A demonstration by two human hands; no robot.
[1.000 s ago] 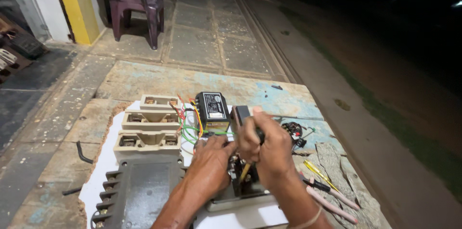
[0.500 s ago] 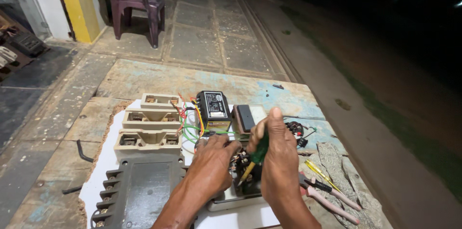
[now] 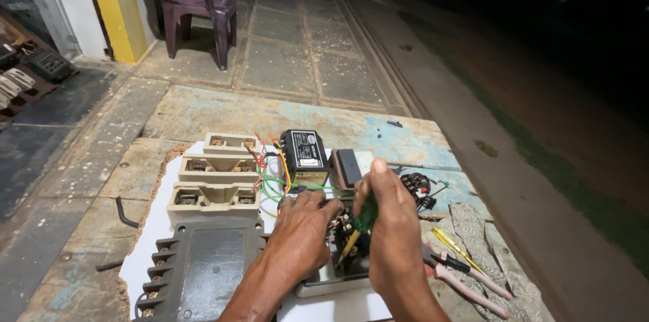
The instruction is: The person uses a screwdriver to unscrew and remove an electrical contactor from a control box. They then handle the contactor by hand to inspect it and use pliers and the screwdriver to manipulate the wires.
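- Head view looks down on a worn workbench (image 3: pixel 203 116) outdoors at night.
- Right hand (image 3: pixel 389 224) has its fingers wrapped round a green-handled screwdriver (image 3: pixel 362 217), tip angled down into a wired electrical unit (image 3: pixel 338 247).
- Left hand (image 3: pixel 301 231) rests just left of the screwdriver, fingers curled on that unit.
- Black relay box (image 3: pixel 304 156) stands just behind the screwdriver; pliers (image 3: pixel 463 281) lie to its right.

Both bare forearms reach forward, close together. The left hand (image 3: pixel 301 231) lies palm down, fingers spread and curled. The right hand (image 3: pixel 391 217) stands edge-on just beside it, fingers closed in a grip, thumb raised.
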